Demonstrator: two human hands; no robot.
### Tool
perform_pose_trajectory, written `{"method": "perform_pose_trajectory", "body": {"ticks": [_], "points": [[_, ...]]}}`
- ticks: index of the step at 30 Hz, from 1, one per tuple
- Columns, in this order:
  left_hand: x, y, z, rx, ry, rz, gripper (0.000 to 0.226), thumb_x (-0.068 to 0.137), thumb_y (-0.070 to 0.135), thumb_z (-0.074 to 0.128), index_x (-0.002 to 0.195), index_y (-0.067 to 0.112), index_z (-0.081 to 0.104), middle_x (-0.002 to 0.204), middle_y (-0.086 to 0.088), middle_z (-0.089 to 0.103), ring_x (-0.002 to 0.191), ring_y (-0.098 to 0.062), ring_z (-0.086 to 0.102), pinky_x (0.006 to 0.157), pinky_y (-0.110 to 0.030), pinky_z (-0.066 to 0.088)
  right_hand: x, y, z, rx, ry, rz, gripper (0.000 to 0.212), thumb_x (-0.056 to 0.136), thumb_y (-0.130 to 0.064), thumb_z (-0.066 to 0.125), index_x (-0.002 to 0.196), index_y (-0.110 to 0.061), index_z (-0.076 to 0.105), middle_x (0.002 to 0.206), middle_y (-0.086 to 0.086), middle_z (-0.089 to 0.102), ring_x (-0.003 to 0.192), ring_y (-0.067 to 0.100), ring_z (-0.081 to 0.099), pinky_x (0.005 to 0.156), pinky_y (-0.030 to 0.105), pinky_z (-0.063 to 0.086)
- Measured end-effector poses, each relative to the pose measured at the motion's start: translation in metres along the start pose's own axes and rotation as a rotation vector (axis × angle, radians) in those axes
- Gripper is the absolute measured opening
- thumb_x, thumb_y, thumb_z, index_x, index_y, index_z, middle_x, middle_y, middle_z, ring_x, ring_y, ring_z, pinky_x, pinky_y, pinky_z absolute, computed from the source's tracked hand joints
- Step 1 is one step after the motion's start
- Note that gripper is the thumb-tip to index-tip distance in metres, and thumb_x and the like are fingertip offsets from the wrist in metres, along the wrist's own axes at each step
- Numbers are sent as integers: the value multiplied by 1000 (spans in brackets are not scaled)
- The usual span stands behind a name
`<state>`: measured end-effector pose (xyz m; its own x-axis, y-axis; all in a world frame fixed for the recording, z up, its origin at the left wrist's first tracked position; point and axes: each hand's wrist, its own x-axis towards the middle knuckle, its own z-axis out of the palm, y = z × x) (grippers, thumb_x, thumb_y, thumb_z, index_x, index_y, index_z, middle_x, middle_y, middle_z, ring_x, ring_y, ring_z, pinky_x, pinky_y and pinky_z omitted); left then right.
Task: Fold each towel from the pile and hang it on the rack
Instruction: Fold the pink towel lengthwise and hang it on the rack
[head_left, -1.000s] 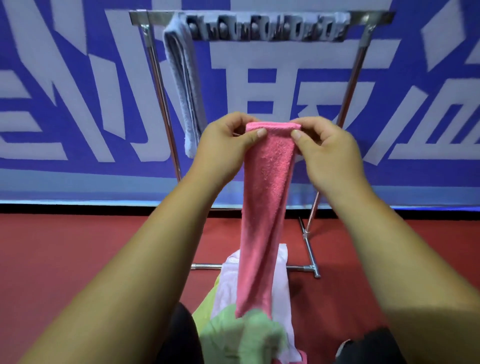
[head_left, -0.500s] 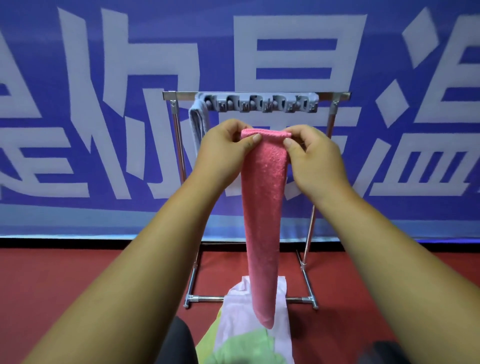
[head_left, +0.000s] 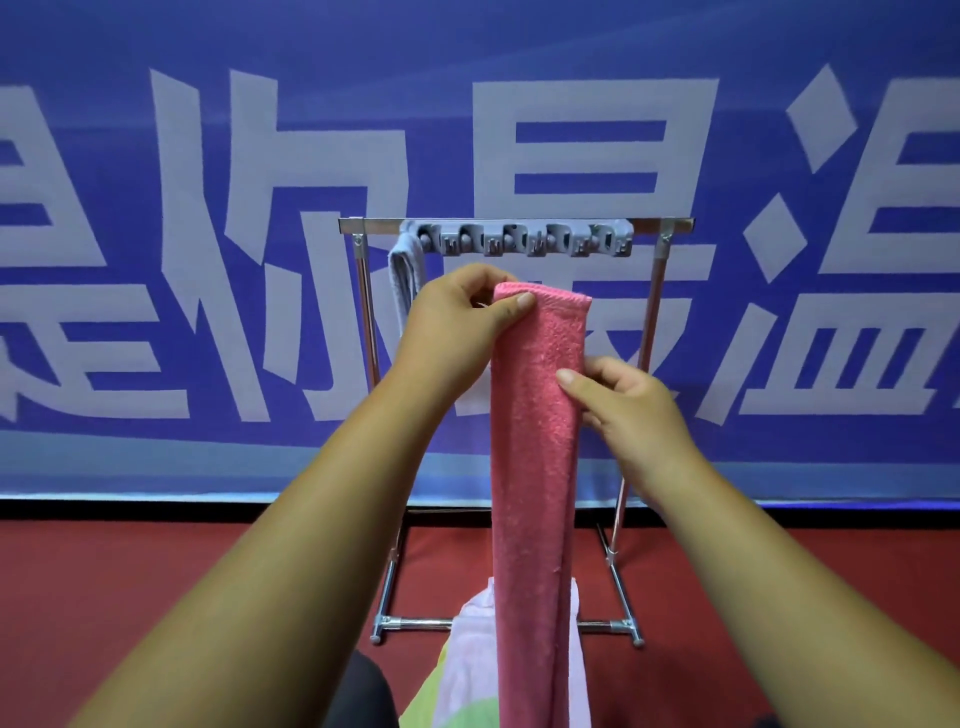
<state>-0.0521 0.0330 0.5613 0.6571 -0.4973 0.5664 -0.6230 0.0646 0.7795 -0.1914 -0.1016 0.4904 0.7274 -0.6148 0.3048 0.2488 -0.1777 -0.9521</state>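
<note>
Towel (head_left: 535, 467), pink and folded into a long narrow strip, hangs upright in front of the rack (head_left: 657, 291). Its top left corner is pinched in the grip of the left hand (head_left: 457, 322). The right hand (head_left: 628, 410) pinches the right edge lower down. A grey towel (head_left: 402, 280) hangs at the rack's left end. Pale towels (head_left: 475, 654) lie piled on the red floor (head_left: 156, 597) below.

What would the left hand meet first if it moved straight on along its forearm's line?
Probably the grey clip strip on the rack's top bar, just beyond the left hand; depth is unclear.
</note>
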Motion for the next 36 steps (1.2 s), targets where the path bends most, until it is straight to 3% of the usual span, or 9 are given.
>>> {"method": "perform_pose_trajectory", "body": {"ticks": [6,8,12,16,20,25,28,31,36], "points": [[3,-18,-7,42,27,-49,10,95,25,79,100,17,78,86,6,75,71,1,65,64,-17,54,3,6,6,-70,64,31,12,101,-18,75,103,-8,80,91,17,78,78,21,70,77,42,63],[5,-31,-10,27,26,-92,12,95,22,80,103,13,78,89,3,76,73,-1,66,66,-16,54,7,9,9,-142,101,55,10,99,-21,78,99,-12,82,88,11,80,73,18,70,72,40,66],[-1,-74,-8,-14,33,-227,11,94,24,81,100,16,79,83,5,76,69,-6,66,58,-22,52,18,30,17,-278,156,129,9,90,-24,87,84,-19,83,76,-3,79,69,19,73,79,57,67],[-16,-110,3,-89,25,-300,3,96,24,79,97,21,78,71,16,71,58,3,60,58,-17,49,25,53,25,-366,184,160,11,84,-23,91,77,-22,83,73,-6,79,74,23,77,80,54,67],[-39,-143,20,-132,-5,-434,14,102,37,70,105,26,78,86,7,72,65,-8,57,62,-27,51,28,69,21,-544,202,139,7,84,-28,92,87,-24,86,82,-10,80,80,15,76,83,39,64],[-75,-191,56,-339,-168,-706,41,107,55,54,120,22,73,104,8,81,83,-17,64,77,-34,50,37,87,12,-625,208,188,14,83,-34,92,93,-26,87,91,-9,81,87,14,76,84,30,59],[-97,-215,79,-613,-367,-853,51,105,65,49,103,19,70,81,7,67,77,-17,59,73,-31,48,40,101,3,-633,211,236,19,84,-35,91,99,-25,87,97,-8,82,92,13,74,82,23,51],[-117,-236,95,-599,-541,-842,57,101,73,46,111,23,73,87,2,61,90,-17,69,76,-31,47,42,122,-10,-609,256,234,19,85,-36,89,101,-26,88,100,-8,83,97,15,76,92,32,58],[-117,-240,113,-534,-497,-681,10,95,28,79,97,19,75,96,-2,73,92,-17,69,90,-33,54,46,157,-30,-479,346,238,14,83,-33,90,94,-24,87,88,-7,83,90,18,79,92,47,63]]}}
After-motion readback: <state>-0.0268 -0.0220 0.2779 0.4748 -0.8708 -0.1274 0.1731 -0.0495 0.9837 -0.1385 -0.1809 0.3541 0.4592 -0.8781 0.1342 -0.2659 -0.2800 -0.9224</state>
